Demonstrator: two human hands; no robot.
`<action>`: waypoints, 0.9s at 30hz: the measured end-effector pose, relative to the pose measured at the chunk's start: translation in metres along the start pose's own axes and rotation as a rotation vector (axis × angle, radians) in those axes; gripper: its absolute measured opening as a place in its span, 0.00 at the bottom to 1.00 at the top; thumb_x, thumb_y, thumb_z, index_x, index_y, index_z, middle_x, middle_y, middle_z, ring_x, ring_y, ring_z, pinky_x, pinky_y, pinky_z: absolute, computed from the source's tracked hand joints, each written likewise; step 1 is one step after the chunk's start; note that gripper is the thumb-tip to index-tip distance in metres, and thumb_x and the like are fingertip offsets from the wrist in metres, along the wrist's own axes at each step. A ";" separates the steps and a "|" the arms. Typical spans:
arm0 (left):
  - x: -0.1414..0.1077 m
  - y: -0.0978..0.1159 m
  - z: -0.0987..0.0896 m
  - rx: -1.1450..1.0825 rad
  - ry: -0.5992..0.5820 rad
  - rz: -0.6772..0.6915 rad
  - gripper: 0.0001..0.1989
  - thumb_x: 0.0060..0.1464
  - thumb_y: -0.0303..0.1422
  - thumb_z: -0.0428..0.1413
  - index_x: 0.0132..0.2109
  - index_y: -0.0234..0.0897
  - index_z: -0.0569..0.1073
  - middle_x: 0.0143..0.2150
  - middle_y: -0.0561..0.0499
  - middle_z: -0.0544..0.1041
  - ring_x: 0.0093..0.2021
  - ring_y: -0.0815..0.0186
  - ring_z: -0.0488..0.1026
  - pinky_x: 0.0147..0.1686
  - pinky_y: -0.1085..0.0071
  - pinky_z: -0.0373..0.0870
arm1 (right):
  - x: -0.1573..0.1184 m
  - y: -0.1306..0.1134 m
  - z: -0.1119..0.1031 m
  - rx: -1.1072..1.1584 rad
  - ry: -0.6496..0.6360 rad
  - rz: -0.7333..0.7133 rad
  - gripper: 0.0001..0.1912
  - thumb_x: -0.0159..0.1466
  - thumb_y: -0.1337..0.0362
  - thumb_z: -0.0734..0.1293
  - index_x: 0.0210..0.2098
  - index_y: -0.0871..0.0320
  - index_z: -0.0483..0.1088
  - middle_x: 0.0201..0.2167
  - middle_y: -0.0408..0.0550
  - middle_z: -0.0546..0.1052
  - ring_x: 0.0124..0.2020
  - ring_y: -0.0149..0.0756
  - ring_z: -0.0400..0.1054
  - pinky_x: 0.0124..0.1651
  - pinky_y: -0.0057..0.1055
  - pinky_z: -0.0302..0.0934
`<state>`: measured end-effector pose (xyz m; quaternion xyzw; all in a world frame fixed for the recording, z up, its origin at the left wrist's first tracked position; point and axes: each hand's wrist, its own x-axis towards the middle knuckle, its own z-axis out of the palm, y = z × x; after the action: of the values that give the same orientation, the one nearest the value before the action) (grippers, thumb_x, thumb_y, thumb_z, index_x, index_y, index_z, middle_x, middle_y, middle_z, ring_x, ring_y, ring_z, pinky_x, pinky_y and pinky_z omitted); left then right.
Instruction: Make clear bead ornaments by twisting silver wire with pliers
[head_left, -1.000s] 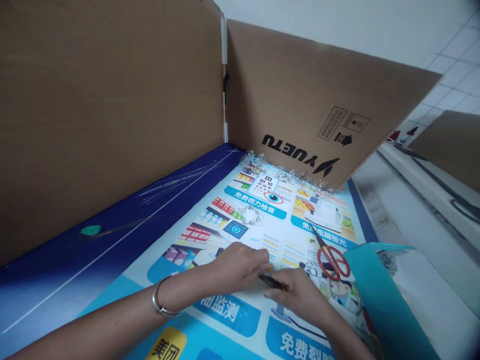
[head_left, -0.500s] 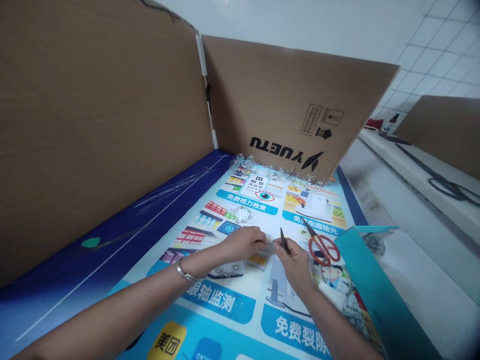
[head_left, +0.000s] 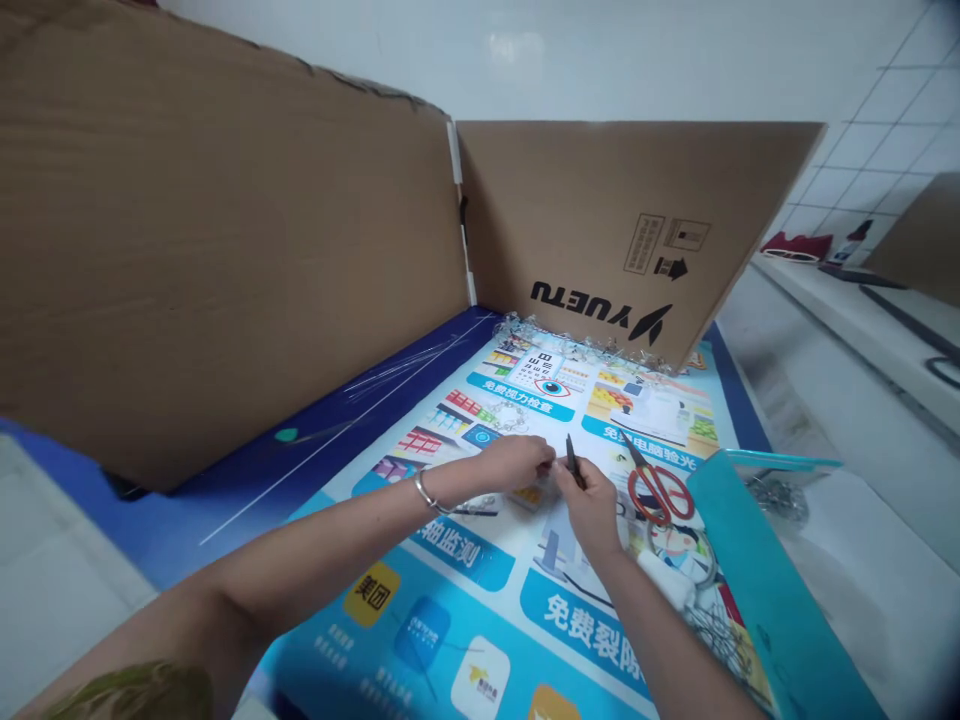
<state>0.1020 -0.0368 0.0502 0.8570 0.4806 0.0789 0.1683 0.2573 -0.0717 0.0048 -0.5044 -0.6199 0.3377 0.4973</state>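
Right hand [head_left: 592,495] wrapped around one dark pointed tool [head_left: 574,462], tip upward; left hand [head_left: 517,462], one silver bangle [head_left: 426,493] at its wrist, with curled fingers just beside the tool, though whether they pinch anything cannot be told. Both hands, and the tool with them, are over the middle of one printed sheet [head_left: 517,590] covering much of the desk [head_left: 240,500]. Progress, judged from the layout: a row of clear wire-like pieces [head_left: 577,348] along the desk's far edge appears already set down, the handwork at the fingertips appears unfinished, and the silvery wire bundle [head_left: 724,635] toward the near right corner appears unused; how much remains is not evident. Count: two hands, one tool, one pair of red-handled scissors [head_left: 648,470] right of the hands, one separate clear cluster [head_left: 510,415] beyond the left hand, one white roll-like object [head_left: 666,582] beside the right forearm, and one teal box [head_left: 772,580] at the right edge, one wire clump [head_left: 780,498] showing inside. Two cardboard panels [head_left: 225,250] stand upright, along the left and far edges. Pieces in the row overlap too closely to be counted.
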 end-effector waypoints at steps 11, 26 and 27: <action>-0.149 0.017 0.008 -0.082 0.163 -0.322 0.10 0.58 0.34 0.45 0.34 0.38 0.69 0.34 0.51 0.72 0.32 0.66 0.69 0.33 0.73 0.62 | 0.000 0.012 -0.001 -0.016 -0.032 -0.016 0.19 0.57 0.50 0.62 0.35 0.60 0.73 0.27 0.44 0.73 0.29 0.34 0.64 0.34 0.29 0.57; -0.144 0.035 0.060 0.071 0.168 -0.579 0.08 0.59 0.33 0.44 0.36 0.38 0.67 0.38 0.48 0.70 0.37 0.62 0.70 0.33 0.71 0.61 | -0.003 0.017 -0.003 -0.075 -0.088 -0.059 0.16 0.62 0.53 0.62 0.35 0.61 0.68 0.27 0.41 0.70 0.27 0.29 0.64 0.32 0.30 0.60; -0.143 0.035 0.061 0.079 0.168 -0.583 0.08 0.59 0.33 0.44 0.36 0.37 0.67 0.38 0.48 0.70 0.37 0.62 0.70 0.33 0.71 0.61 | -0.002 0.017 -0.003 -0.071 -0.088 -0.059 0.17 0.61 0.52 0.62 0.35 0.61 0.69 0.26 0.41 0.70 0.27 0.29 0.64 0.32 0.30 0.59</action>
<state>0.0726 -0.1883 0.0101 0.6793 0.7212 0.0792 0.1100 0.2653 -0.0698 -0.0104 -0.4880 -0.6672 0.3226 0.4611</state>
